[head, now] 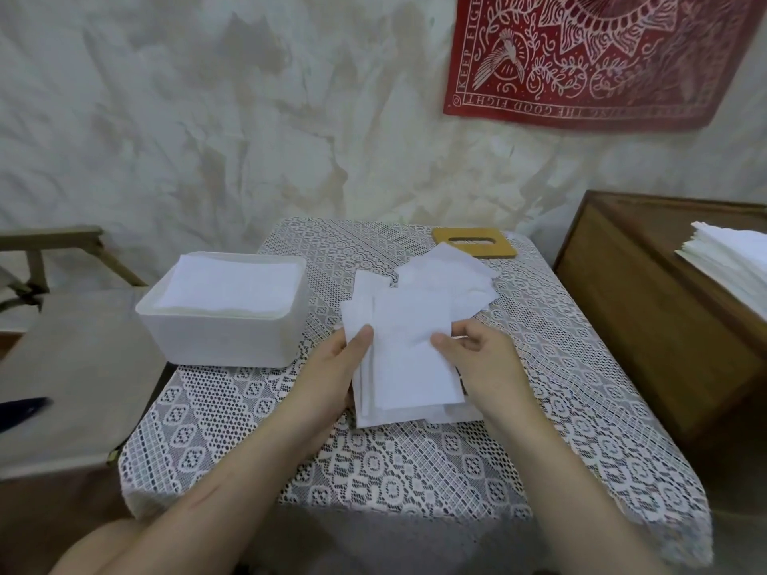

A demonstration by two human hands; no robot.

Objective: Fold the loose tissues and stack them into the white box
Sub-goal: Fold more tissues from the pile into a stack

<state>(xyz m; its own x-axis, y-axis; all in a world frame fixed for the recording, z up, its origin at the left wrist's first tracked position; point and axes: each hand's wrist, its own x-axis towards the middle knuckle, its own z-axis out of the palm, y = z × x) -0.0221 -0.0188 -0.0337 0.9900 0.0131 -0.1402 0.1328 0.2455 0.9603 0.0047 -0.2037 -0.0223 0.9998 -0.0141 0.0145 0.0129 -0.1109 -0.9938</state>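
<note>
While the left hand [332, 369] and right hand [481, 361] pinch a tissue [409, 367] at the middle of the table [415, 471], uneven pulling could tear it.

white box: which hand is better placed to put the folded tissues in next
Left, probably. The white box sits left of the folded tissues, nearer the left hand, which pinches their edge; the right hand would need to cross over.
</note>
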